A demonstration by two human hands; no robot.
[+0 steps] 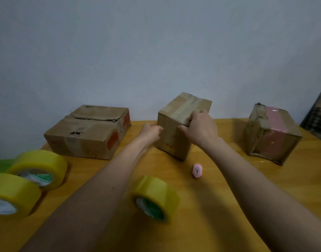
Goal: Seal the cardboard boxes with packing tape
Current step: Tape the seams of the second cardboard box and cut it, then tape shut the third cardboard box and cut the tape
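Note:
A small cardboard box [174,135] stands tilted at the middle of the wooden table [219,206], with tape strips across its top. My right hand [201,128] grips its near top edge, fingers curled over it. My left hand [151,132] touches the box's left side with curled fingers. A flat wide box [87,131] with an untaped, torn top seam lies to the left. A third box [272,133], wrapped in pinkish glossy tape, sits at the right. A yellow tape roll [156,197] lies between my forearms, near a small pink cutter [197,170].
Two more yellow tape rolls [39,169] [10,194] lie at the left edge of the table beside something green [0,165]. A grey wall [156,51] rises right behind the boxes. A dark object [317,117] leans at the far right.

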